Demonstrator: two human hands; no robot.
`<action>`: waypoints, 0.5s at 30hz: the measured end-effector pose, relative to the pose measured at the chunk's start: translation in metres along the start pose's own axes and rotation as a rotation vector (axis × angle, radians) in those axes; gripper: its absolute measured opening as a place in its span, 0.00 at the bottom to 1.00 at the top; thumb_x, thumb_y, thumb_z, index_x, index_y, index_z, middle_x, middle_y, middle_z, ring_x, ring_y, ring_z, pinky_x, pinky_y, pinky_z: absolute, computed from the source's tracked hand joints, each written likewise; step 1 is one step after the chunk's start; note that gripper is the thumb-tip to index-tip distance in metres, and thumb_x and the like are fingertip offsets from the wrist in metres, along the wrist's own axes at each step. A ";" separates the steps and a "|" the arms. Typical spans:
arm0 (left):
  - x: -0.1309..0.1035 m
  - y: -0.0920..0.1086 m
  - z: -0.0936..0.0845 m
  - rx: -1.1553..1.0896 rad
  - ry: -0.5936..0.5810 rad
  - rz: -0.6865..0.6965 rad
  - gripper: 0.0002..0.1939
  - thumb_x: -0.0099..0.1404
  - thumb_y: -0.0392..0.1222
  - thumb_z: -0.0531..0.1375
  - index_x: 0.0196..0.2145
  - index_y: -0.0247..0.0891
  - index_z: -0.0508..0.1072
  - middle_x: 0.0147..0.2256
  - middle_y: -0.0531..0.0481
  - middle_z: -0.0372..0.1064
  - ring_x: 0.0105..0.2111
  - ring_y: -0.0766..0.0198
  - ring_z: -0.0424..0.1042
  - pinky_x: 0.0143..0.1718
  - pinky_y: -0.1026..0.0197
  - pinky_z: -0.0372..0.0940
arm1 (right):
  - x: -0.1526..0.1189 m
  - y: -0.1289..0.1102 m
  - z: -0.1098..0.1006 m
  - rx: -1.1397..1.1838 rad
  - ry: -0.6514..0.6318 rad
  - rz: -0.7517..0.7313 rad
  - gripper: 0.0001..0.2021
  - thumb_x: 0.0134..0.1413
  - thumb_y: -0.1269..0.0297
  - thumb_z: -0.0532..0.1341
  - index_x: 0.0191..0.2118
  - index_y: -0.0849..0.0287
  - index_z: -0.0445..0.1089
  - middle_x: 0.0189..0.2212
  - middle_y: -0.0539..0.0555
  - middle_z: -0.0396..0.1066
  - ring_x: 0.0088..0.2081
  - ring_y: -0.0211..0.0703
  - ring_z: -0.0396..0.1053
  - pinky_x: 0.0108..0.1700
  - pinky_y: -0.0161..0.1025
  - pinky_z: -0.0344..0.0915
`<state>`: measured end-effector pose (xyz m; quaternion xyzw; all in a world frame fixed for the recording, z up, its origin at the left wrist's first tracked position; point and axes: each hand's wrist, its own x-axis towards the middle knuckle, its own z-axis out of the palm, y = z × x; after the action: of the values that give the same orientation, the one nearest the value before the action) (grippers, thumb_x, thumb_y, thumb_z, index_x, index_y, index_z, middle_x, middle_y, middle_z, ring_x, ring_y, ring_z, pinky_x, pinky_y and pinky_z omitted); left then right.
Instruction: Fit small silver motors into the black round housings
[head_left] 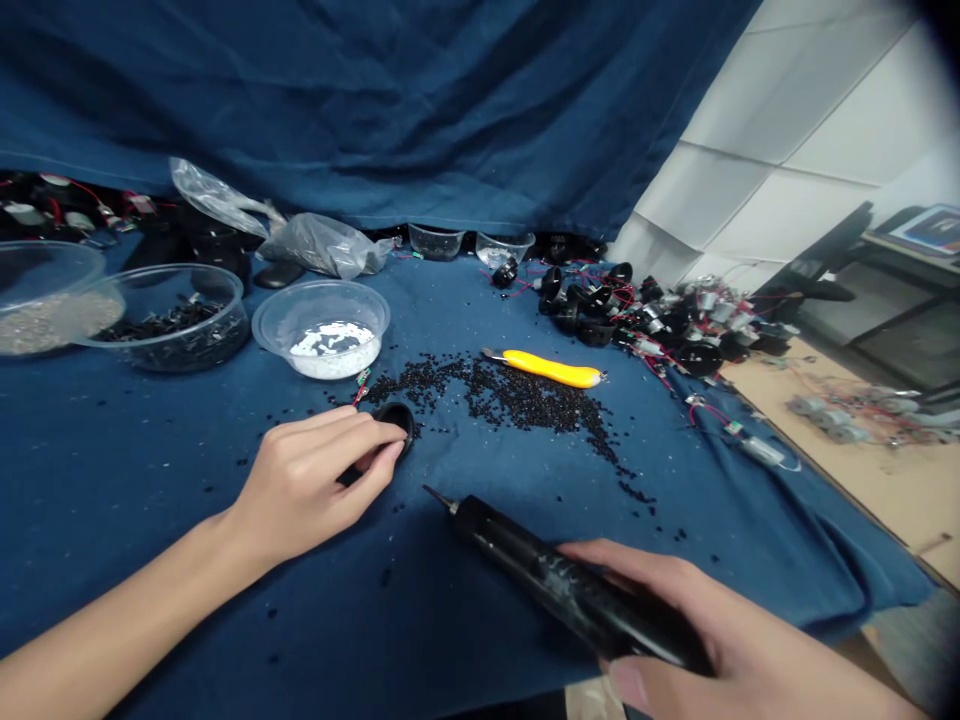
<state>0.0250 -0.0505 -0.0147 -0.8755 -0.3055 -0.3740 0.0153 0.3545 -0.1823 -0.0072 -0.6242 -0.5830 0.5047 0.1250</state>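
Observation:
My left hand [322,475] is closed on a small round black plastic part [397,418], gripping it by the rim just above the blue cloth. A little circuit board [363,380] with a red wire sticks out behind that part. In my right hand [675,620] lies a black electric screwdriver [555,575], its thin bit pointing up and left. The tip is apart from the black part, a short way to its right. Many tiny black screws or pellets [517,395] are scattered beyond both hands, and a yellow-handled utility knife [551,368] rests among them.
Clear tubs at left hold white flakes [334,345], black pieces [176,325] and small greyish bits [45,320]. A plastic bag [322,245] lies behind them. Black parts with red wires and motors are heaped at right [645,310]. A loose wired motor [757,450] lies near the table's right edge.

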 end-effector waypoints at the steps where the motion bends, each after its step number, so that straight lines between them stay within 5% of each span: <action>1: 0.000 0.001 0.000 -0.005 0.006 -0.012 0.04 0.63 0.29 0.60 0.35 0.34 0.74 0.21 0.55 0.66 0.22 0.68 0.63 0.28 0.63 0.62 | -0.001 0.000 0.000 0.003 0.009 0.008 0.34 0.46 0.48 0.69 0.60 0.41 0.64 0.58 0.56 0.67 0.56 0.71 0.64 0.54 0.57 0.66; 8: -0.006 0.004 0.000 -0.118 0.037 -0.085 0.04 0.64 0.30 0.60 0.36 0.34 0.75 0.23 0.56 0.68 0.19 0.72 0.63 0.24 0.67 0.60 | -0.001 0.005 -0.002 -0.001 0.013 0.076 0.35 0.47 0.46 0.67 0.62 0.39 0.60 0.60 0.53 0.64 0.60 0.68 0.60 0.57 0.54 0.65; 15: -0.006 0.010 0.001 -0.290 -0.036 -0.176 0.04 0.65 0.30 0.59 0.34 0.35 0.74 0.20 0.59 0.63 0.17 0.74 0.56 0.21 0.69 0.55 | -0.007 0.012 -0.009 0.037 0.047 -0.038 0.35 0.45 0.60 0.71 0.61 0.42 0.65 0.53 0.54 0.73 0.55 0.67 0.66 0.50 0.49 0.71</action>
<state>0.0273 -0.0614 -0.0174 -0.8449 -0.3239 -0.3985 -0.1495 0.3705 -0.1878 -0.0089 -0.6223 -0.5824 0.4980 0.1599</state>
